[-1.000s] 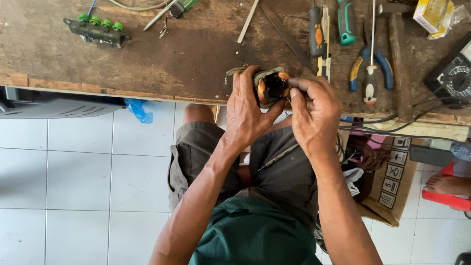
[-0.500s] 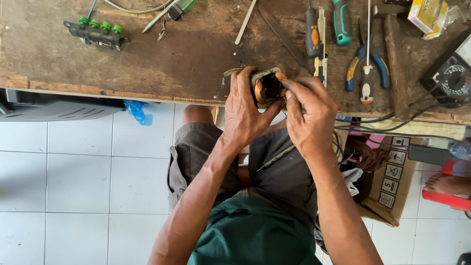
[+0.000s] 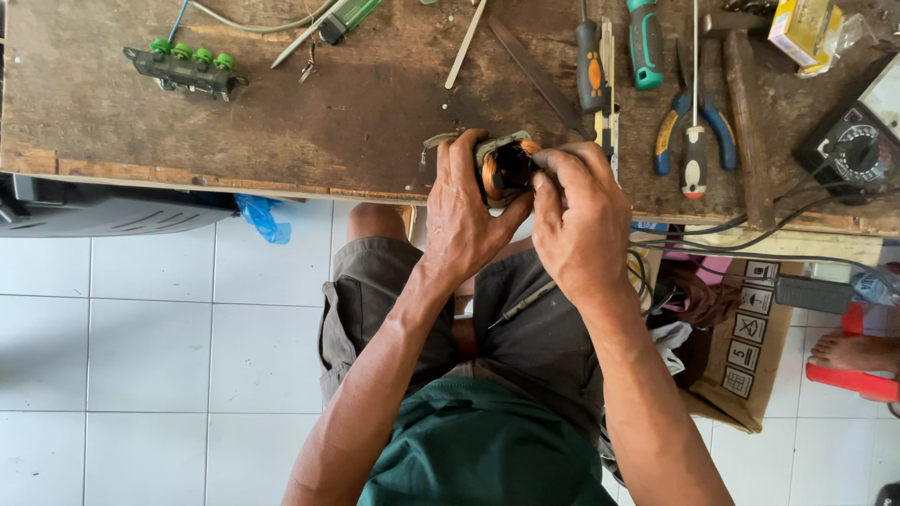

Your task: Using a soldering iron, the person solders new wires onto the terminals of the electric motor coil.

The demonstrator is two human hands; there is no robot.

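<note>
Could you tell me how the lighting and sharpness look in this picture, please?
Head view: soft even daylight, bright on the white floor tiles; the wooden workbench is darker but readable; left hand and right hand are sharp, shading the copper-wound motor part; edges bow slightly.

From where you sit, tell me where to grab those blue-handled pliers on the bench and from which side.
Take the pliers by the two blue handles, coming in from the bench's far edge. The handles point away from you and spread slightly apart, free of other tools, while the jaws point toward the near edge, with a screwdriver lying along them. Hands are busy with the coil.
</note>
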